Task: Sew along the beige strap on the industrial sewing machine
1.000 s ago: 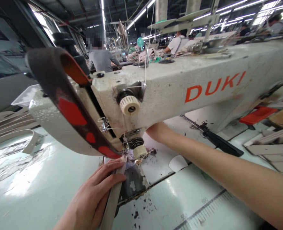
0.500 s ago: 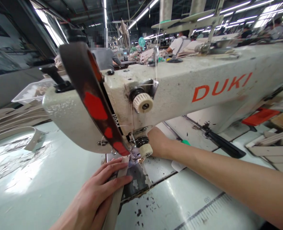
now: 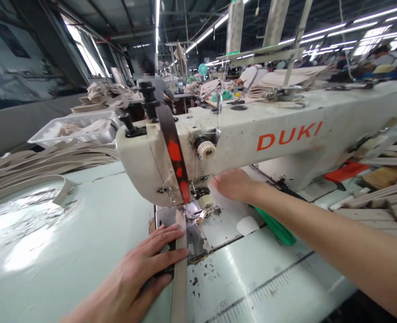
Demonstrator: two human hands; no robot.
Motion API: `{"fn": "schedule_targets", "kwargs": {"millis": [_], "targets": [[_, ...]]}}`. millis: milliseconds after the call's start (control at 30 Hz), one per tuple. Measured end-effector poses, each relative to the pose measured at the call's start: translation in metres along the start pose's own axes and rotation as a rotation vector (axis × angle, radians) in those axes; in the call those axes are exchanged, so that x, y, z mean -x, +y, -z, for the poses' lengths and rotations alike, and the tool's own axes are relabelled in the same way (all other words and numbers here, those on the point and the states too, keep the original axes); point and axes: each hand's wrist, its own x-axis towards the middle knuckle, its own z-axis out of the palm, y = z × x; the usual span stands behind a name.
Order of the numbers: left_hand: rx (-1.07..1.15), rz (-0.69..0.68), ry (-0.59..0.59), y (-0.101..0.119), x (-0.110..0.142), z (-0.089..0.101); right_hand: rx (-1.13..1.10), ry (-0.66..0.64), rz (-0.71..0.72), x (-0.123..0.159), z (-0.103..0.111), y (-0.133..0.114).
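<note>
A narrow beige fabric strap (image 3: 179, 282) runs lengthwise to the presser foot (image 3: 192, 211) of a white sewing machine (image 3: 239, 139). My left hand (image 3: 144, 260) lies over it just in front of the foot, fingers stretched and spread, two of them across the strap. My right hand (image 3: 234, 184) reaches under the machine arm, behind the needle area. Its fingertips are partly hidden by the machine, and whatever they touch cannot be made out. A dark leather-like strip with red patches (image 3: 174, 150) hangs down the machine's front, its lower end near the presser foot.
More beige strips (image 3: 50, 157) pile at the left, before a white plastic bin (image 3: 74, 128). A green handle (image 3: 279, 229) lies below my right forearm. Ruler markings (image 3: 252, 291) line the table front. Stacked strips and a red object (image 3: 346, 172) stand at the right. Other people work behind.
The view has pulled back, so the machine looks smaller. My right hand shows further up behind the needle area. My left hand stays on the strap. More of the green handle shows.
</note>
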Motion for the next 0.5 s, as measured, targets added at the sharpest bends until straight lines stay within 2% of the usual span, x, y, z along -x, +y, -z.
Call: {"fn": "schedule_targets", "kwargs": {"millis": [100,200,333,500], "targets": [[0.082,0.017,0.109,0.005,-0.001,-0.004,-0.045,-0.077,0.142,0.010,0.006,-0.009],[0.103,0.031,0.129,0.005,-0.003,-0.006,-0.098,-0.147,0.254,0.015,0.009,-0.026],[0.115,0.043,0.112,0.004,-0.003,-0.008,-0.111,-0.155,0.223,0.011,0.008,-0.038],[0.121,0.051,0.108,0.004,-0.003,-0.007,-0.118,-0.150,0.233,0.007,0.003,-0.035]]}}
